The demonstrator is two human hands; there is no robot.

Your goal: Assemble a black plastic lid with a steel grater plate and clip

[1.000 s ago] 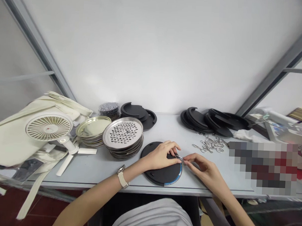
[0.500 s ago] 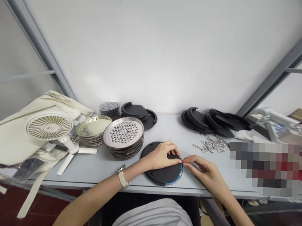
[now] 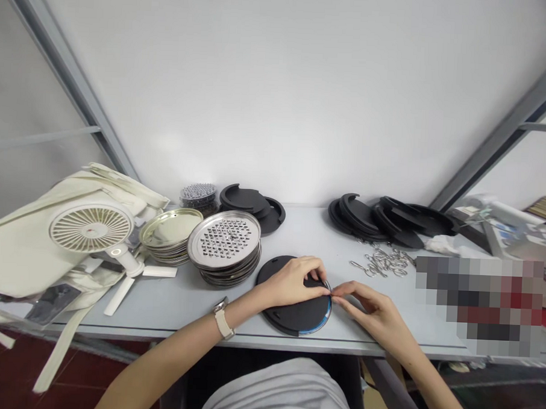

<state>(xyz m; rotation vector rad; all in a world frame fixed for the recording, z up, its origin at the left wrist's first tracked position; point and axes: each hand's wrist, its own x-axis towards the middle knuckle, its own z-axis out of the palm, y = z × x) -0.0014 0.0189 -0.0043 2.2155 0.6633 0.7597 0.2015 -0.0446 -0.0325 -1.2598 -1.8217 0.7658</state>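
A round black plastic holder (image 3: 286, 318) lies flat near the front edge of the table, a blue-rimmed disc edge (image 3: 321, 323) showing along its right side. Across its top rests my left hand (image 3: 294, 282), thumb and curled fingers closed on the right rim. At that same spot my right hand (image 3: 359, 302) pinches with thumb and index finger, the fingertips of both hands almost touching. Something small and metallic shows between them, too small to name. Behind my right hand sits a loose heap of small metal clasps (image 3: 385, 262).
Left of the holder stand a stack of perforated metal discs (image 3: 226, 241) and a stack of gold-coloured lids (image 3: 171, 229). More black holders lie at the back left (image 3: 246, 202) and back right (image 3: 358, 214). A white fan (image 3: 92, 228) leans by a cream bag (image 3: 22, 236).
Both hands stay at the holder's right rim with almost the same grip. The whole view has shifted very slightly.
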